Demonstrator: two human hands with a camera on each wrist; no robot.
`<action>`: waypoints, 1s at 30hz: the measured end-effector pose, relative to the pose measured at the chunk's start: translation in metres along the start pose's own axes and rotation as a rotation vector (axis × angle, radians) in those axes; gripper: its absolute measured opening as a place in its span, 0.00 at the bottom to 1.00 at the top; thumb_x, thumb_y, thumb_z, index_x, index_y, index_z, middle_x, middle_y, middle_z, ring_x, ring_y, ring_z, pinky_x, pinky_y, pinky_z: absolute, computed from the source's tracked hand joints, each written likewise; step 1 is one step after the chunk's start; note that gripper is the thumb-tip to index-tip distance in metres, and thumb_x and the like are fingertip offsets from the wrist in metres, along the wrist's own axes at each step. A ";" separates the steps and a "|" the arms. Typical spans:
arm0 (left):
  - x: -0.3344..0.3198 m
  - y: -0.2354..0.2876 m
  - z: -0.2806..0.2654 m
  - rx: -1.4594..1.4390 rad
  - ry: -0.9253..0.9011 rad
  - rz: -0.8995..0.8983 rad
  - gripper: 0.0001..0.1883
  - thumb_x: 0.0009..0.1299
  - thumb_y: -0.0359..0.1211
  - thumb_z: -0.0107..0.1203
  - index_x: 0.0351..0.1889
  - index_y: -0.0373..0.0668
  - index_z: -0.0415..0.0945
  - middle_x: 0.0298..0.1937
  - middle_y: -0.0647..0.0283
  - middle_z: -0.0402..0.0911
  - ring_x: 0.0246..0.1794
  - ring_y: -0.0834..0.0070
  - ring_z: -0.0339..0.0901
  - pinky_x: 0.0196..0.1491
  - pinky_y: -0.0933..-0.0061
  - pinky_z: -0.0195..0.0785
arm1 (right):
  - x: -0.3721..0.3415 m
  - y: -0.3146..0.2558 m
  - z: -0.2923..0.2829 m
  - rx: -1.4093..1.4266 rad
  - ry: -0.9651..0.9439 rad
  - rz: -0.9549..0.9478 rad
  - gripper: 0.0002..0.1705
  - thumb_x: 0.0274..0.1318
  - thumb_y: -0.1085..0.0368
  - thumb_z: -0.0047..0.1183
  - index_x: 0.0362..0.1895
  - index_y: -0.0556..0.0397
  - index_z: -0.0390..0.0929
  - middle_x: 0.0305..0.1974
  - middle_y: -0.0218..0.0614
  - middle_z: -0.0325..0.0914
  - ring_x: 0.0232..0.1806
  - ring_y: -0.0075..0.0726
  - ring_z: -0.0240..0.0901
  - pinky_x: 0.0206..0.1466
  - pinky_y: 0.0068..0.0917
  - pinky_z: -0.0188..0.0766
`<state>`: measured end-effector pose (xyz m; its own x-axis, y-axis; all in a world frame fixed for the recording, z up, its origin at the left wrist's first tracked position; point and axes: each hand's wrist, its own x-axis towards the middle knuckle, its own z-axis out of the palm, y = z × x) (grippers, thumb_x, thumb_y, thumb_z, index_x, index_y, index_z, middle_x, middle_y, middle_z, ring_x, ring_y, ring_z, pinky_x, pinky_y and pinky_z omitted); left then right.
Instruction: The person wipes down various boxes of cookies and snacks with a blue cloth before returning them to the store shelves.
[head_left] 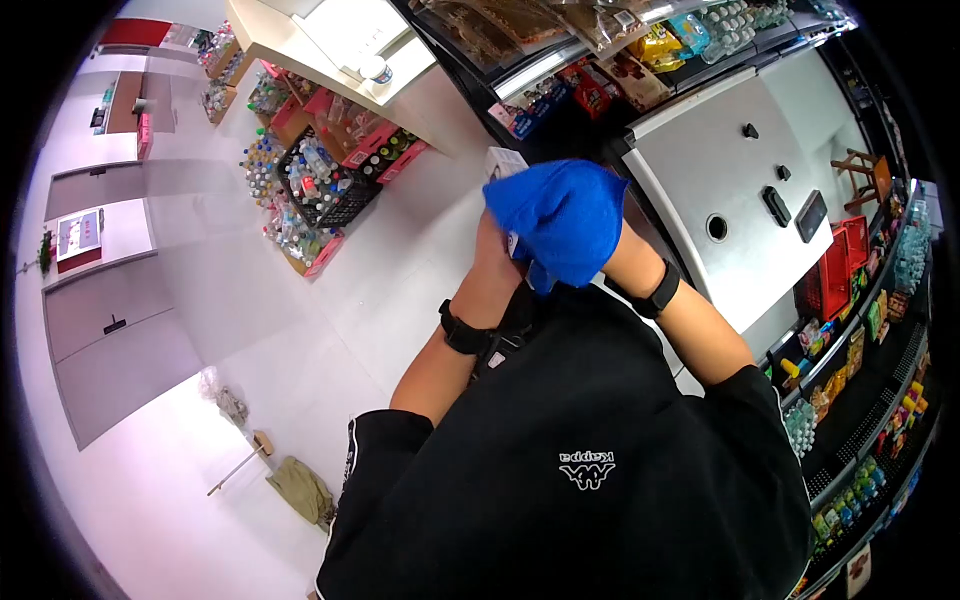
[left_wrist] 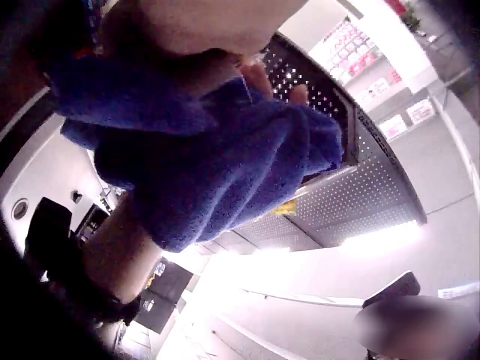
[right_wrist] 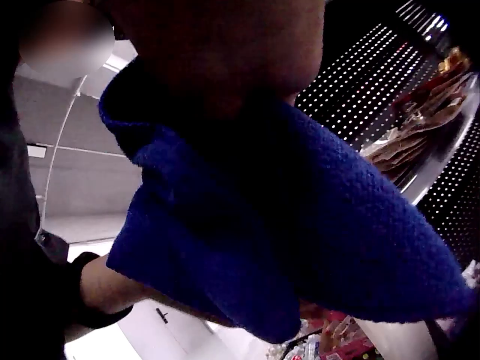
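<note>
A blue cloth (head_left: 560, 220) hangs in folds between my two hands, in front of my chest. From behind it shows part of a white printed box (head_left: 506, 160), mostly covered by the cloth. My left hand (head_left: 491, 250) grips the box from the left side, its fingers largely hidden. On the other side, my right hand (head_left: 628, 252) holds the cloth against the box, fingers beneath the fabric. In the left wrist view, the cloth (left_wrist: 225, 165) drapes across the front, with fingertips (left_wrist: 298, 94) past its upper edge. The right wrist view shows the cloth (right_wrist: 360, 225) large and dark.
Shelves with packaged snacks (head_left: 655, 48) stand just ahead. To the right is a white counter (head_left: 690, 150) with a round hole and a phone-like dark slab (head_left: 811, 216), then a red basket (head_left: 838, 265). A black crate (head_left: 345, 203) of bottles sits on the floor at left.
</note>
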<state>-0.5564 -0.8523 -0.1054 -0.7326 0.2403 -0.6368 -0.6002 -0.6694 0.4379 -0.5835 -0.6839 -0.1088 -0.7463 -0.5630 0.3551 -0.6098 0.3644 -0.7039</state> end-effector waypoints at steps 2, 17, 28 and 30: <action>0.024 -0.001 0.004 -0.039 0.030 -0.005 0.27 0.83 0.51 0.35 0.70 0.46 0.66 0.64 0.57 0.77 0.63 0.64 0.74 0.67 0.59 0.67 | -0.009 0.035 0.010 0.073 0.143 0.039 0.24 0.57 0.63 0.62 0.58 0.56 0.78 0.55 0.44 0.80 0.54 0.43 0.78 0.58 0.35 0.74; 0.373 -0.095 -0.199 1.365 0.170 0.300 0.38 0.67 0.40 0.65 0.71 0.36 0.60 0.64 0.48 0.70 0.62 0.54 0.72 0.62 0.59 0.68 | -0.205 0.149 0.156 0.452 0.188 1.036 0.18 0.53 0.73 0.63 0.49 0.57 0.80 0.44 0.40 0.84 0.46 0.42 0.81 0.48 0.31 0.78; 0.551 -0.130 -0.198 2.132 0.029 0.740 0.33 0.66 0.41 0.65 0.67 0.48 0.66 0.64 0.54 0.71 0.62 0.52 0.72 0.55 0.54 0.73 | -0.308 0.147 0.271 0.851 0.457 1.337 0.16 0.59 0.73 0.59 0.51 0.56 0.77 0.50 0.40 0.80 0.51 0.37 0.79 0.57 0.32 0.75; 0.558 -0.129 -0.202 2.124 -0.046 0.811 0.29 0.68 0.44 0.63 0.65 0.48 0.68 0.63 0.55 0.71 0.61 0.52 0.72 0.54 0.53 0.73 | -0.313 0.140 0.274 0.934 0.371 1.319 0.22 0.71 0.67 0.49 0.66 0.55 0.68 0.60 0.44 0.76 0.62 0.40 0.74 0.68 0.34 0.70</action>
<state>-0.8230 -0.7737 -0.6454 -0.9044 0.4247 -0.0399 0.3846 0.8523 0.3546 -0.3623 -0.6598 -0.4873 -0.6882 -0.0022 -0.7255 0.7107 -0.2033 -0.6735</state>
